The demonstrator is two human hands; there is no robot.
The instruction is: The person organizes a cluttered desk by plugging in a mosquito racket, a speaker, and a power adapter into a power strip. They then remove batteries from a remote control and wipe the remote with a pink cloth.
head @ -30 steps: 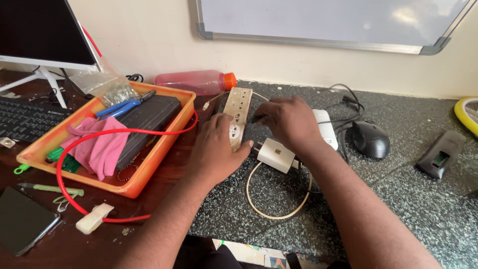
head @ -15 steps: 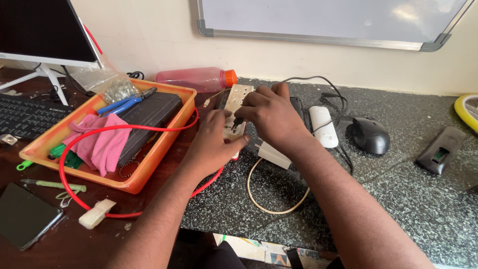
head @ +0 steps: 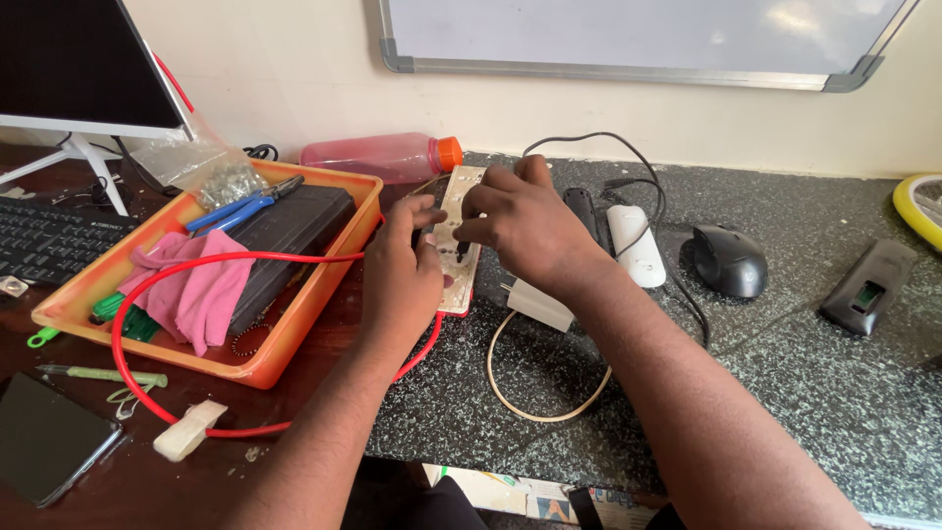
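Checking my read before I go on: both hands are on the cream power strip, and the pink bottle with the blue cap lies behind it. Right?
Not quite: the head view shows the pink bottle's cap is orange, not blue. Both the left hand and right hand are on the cream power strip, with the bottle lying behind it.

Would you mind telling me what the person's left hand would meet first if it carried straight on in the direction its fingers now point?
The left hand points up and away, fingertips already on the cream power strip. Going straight on, it would probably next meet the pink bottle lying by the wall, though depth is hard to judge.
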